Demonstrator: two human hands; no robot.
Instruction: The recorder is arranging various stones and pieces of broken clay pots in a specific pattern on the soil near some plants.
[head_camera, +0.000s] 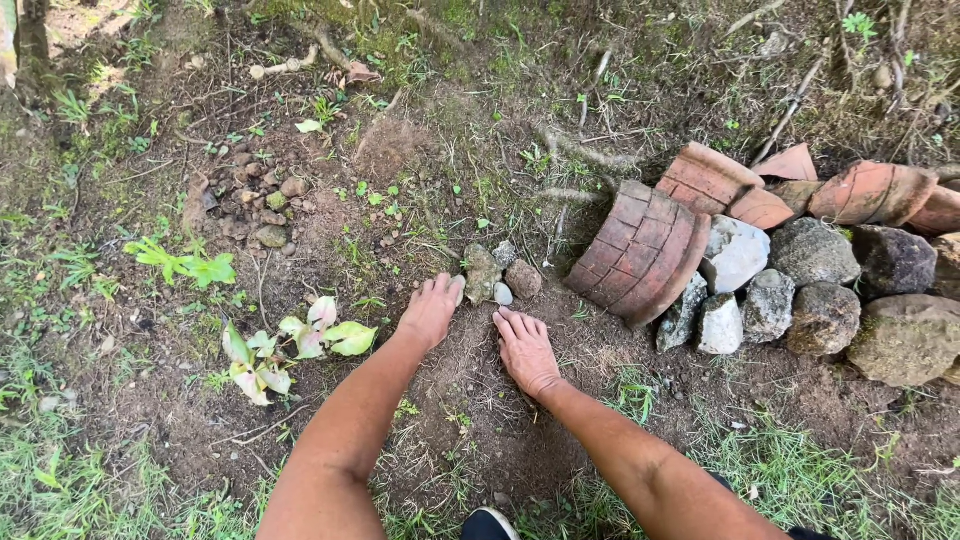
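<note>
My left hand (431, 309) lies palm down on bare brown soil, fingers together, its tips touching a small grey stone (482, 272). My right hand (525, 350) rests flat on the soil just beside it, fingers spread slightly, holding nothing. Three small stones sit just beyond both hands: the grey one, a pale pebble (503, 294) and a brownish one (523, 279). A small plant with pale green and whitish leaves (300, 345) grows left of my left forearm.
A broken terracotta pot piece (642, 252) leans on a pile of grey rocks (815, 290) at the right, with more clay shards (860, 192) behind. A cluster of pebbles (265, 205) lies at upper left. Grass edges the soil; my shoe tip (487, 524) shows at the bottom.
</note>
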